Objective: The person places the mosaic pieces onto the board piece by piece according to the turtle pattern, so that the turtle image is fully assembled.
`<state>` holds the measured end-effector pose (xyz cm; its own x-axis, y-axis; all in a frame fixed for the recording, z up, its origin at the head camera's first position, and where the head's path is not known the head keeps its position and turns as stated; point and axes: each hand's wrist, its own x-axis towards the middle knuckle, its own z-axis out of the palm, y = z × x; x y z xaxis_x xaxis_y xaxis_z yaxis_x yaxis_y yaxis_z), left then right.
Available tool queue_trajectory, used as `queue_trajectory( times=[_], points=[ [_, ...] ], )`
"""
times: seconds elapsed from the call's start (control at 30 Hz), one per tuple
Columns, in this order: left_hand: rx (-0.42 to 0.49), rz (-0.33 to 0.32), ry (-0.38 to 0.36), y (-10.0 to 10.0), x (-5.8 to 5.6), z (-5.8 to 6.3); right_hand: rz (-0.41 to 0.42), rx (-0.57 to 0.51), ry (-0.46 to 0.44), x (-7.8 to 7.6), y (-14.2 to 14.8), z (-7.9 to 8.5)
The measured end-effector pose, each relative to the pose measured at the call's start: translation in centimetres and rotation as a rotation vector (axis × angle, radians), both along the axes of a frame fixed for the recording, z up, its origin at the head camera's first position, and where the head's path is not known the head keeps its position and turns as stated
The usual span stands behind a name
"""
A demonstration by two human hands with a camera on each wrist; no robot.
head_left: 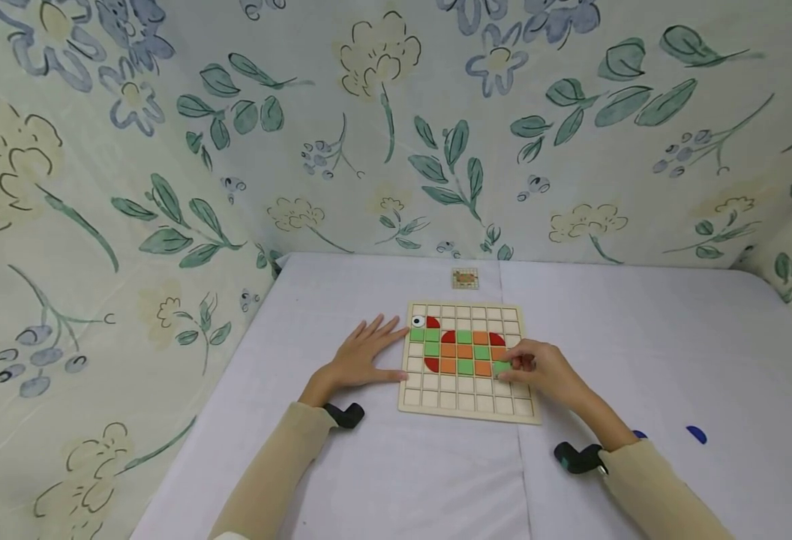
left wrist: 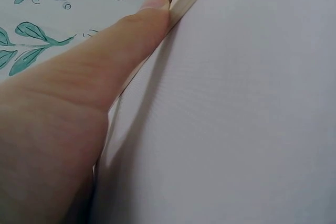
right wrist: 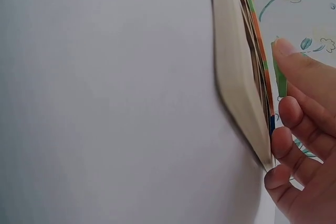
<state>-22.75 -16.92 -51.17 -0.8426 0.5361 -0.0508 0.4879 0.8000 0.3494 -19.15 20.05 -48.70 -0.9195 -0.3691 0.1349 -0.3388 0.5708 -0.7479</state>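
Note:
A wooden grid board (head_left: 436, 401) lies on the table, with green, orange and red pieces in its cells and a round eye piece (head_left: 418, 322) at upper left. My left hand (head_left: 362, 356) rests at the board's left edge, fingers spread and thumb (left wrist: 142, 30) touching the rim. Over the board's right side, my right hand (head_left: 544, 367) pinches a green square tile (right wrist: 279, 69) between thumb and finger. The tile is tilted and just above the board surface in the right wrist view. Its other fingertips are at the board's edge, near a dark blue bit (right wrist: 272, 123).
A small picture card (head_left: 465, 278) lies behind the board. To the right on the white cloth (head_left: 639, 337) is a blue half-round piece (head_left: 696, 434); another blue piece (head_left: 640, 433) is partly hidden by the right forearm. Flowered fabric (head_left: 382, 187) stands behind and at the sides.

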Motion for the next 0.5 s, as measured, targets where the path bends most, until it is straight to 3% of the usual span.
queue_trajectory(
  times=[0.5],
  points=[
    [0.008, -0.003, 0.008, -0.04, -0.03, -0.02, -0.006, 0.009, 0.002, -0.29, -0.22, -0.51]
  ],
)
